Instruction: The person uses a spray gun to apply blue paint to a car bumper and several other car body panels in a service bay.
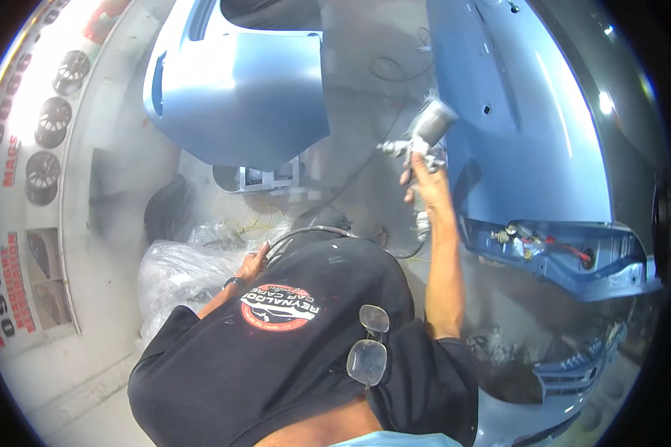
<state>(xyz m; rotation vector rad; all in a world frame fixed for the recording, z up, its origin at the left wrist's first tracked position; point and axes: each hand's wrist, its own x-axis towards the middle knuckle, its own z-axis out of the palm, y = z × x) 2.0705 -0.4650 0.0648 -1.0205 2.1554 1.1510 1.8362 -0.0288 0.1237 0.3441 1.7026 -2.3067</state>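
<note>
My right hand (429, 185) is wrapped round the grip of a spray gun (434, 125) with a grey cup on top. Its nozzle end points left, toward the gap between two light blue car panels. An air hose (309, 230) runs across in front of my black shirt and on toward the foot of the gun. My left hand (256, 261) is closed round this hose, low on the left. Nearest the gun on the right stands a large blue panel (529, 149); the other blue panel (257, 97) lies ahead on the left.
Clear plastic sheeting (175, 276) is heaped by my left arm. A white stand (276, 179) shows under the left panel. Dark hose loops (395, 71) lie on the floor. Wiring sits in the right panel's lower edge (552, 253). A blue bumper (574, 380) is low right. A printed wall (104, 246) stands left.
</note>
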